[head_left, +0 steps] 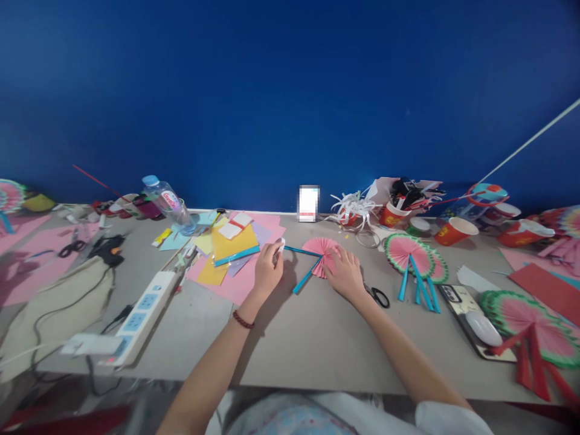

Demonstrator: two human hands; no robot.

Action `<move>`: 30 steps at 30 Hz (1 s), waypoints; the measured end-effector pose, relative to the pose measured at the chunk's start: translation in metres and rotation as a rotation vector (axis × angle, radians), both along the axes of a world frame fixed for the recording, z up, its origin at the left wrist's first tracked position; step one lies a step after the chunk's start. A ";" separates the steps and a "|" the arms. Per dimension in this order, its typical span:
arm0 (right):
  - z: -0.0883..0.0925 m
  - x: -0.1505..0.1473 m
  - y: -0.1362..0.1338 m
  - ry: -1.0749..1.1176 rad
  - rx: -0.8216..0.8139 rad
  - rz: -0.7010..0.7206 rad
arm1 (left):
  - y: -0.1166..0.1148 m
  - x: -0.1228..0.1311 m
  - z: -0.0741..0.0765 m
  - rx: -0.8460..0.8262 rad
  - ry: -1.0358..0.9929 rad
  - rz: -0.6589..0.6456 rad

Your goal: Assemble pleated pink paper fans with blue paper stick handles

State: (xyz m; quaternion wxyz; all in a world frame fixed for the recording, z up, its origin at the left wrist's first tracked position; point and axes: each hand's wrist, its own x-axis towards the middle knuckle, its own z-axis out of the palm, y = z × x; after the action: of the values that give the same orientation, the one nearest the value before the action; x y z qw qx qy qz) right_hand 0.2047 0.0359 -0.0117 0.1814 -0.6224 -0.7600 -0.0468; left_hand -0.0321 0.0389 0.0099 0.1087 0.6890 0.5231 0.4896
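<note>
While right hand (345,275) presses pink fan (319,249), the bottle label (170,200) is illegible.

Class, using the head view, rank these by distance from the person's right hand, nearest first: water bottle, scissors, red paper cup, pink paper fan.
1. pink paper fan: under the fingers of the right hand, touching.
2. scissors: just right of the wrist.
3. red paper cup: back right.
4. water bottle: far back left.
</note>
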 end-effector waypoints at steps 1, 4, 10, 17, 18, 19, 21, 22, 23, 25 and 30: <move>0.001 0.000 0.000 -0.002 -0.021 -0.024 | -0.001 0.001 0.000 -0.007 -0.022 -0.005; 0.002 0.002 0.001 0.026 -0.065 -0.002 | -0.003 0.004 0.002 -0.019 -0.092 -0.024; -0.004 0.012 0.011 0.143 -0.090 0.260 | -0.005 0.009 0.005 -0.095 -0.236 -0.072; 0.001 0.013 0.015 -0.006 0.055 0.181 | -0.005 0.009 0.004 -0.167 -0.349 -0.109; 0.004 0.013 0.014 -0.007 0.057 0.155 | -0.005 0.009 0.005 -0.174 -0.368 -0.114; 0.008 0.014 0.013 -0.003 0.053 0.128 | -0.006 0.009 0.005 -0.181 -0.384 -0.119; 0.018 0.018 0.009 0.004 0.021 0.069 | -0.006 0.010 0.007 -0.194 -0.409 -0.126; 0.023 0.021 0.007 -0.001 -0.007 0.037 | -0.007 0.011 0.008 -0.202 -0.420 -0.129; 0.028 0.025 0.005 -0.012 -0.044 0.006 | -0.007 0.012 0.008 -0.214 -0.429 -0.134; 0.036 0.036 0.000 -0.044 -0.133 -0.027 | -0.008 0.013 0.009 -0.246 -0.448 -0.148; 0.041 0.070 -0.025 -0.053 -0.245 -0.083 | -0.010 0.016 0.008 -0.329 -0.490 -0.197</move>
State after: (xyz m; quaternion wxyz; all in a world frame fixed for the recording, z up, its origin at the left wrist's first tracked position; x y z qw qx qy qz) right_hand 0.2748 0.0112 0.0290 0.0818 -0.6694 -0.7381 0.0223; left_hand -0.0158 0.0289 0.0176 0.3886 0.5710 0.4845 0.5368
